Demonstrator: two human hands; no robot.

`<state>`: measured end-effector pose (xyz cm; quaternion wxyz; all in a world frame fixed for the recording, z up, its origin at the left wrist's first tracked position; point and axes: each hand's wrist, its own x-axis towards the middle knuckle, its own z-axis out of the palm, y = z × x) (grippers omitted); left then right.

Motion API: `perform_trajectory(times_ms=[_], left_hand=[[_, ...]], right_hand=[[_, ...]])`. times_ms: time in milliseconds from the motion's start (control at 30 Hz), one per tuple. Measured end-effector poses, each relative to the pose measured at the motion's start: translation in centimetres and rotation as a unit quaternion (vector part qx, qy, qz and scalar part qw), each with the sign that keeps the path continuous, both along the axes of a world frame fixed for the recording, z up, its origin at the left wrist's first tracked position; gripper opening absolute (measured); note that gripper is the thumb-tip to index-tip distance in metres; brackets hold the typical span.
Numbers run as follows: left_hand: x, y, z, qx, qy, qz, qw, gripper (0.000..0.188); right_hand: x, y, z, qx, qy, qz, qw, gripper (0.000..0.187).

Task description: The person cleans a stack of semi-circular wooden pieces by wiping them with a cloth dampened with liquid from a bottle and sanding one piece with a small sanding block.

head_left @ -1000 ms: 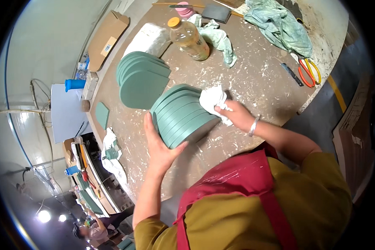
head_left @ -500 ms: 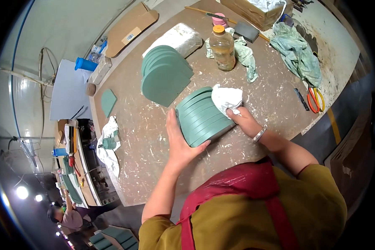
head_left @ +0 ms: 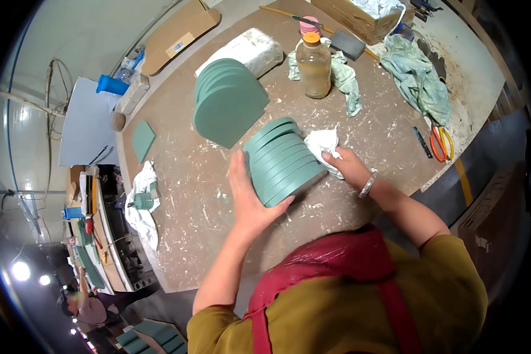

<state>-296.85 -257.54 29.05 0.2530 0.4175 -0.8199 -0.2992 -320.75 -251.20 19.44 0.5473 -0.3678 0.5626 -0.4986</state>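
Note:
A stack of green panels [head_left: 282, 162] with rounded ends stands on edge on the worktable, the pieces pressed side by side. My left hand [head_left: 251, 200] grips it, with the fingers along its left side and the thumb at the near corner. A bunched white cloth [head_left: 322, 143] is pinched in my right hand [head_left: 355, 171], at the right edge of the stack. Beyond lies a fanned-out group of similar green panels [head_left: 227, 112], partly against a white wrapped bundle [head_left: 248, 50].
The speckled brown worktable [head_left: 189, 218] also carries a bottle of liquid with an orange cap [head_left: 314, 68], stained green rags [head_left: 419, 82], orange-handled scissors [head_left: 438, 144], a single green piece [head_left: 142, 141] and a white cloth [head_left: 141, 218]. A co-worker [head_left: 88, 310] is at the far left.
My right hand and the white cloth have slid off the top of the stack, toward its right side. The left hand keeps its hold. The whole view has shifted slightly.

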Motion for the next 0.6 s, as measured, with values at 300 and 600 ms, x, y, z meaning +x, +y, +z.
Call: perform_trajectory(times_ms=[300, 600], left_hand=[[0.5, -0.3, -1.1, 0.045, -0.018, -0.003, 0.999, 0.124], [0.1, -0.2, -0.6, -0.01, -0.024, -0.005, 1.0, 0.121]], right_hand=[[3.3, -5.4, 9.6, -0.331, 0.32, 0.139, 0.877, 0.042], [-1.5, -2.8, 3.9, -0.043, -0.029, -0.02, 0.998, 0.035]])
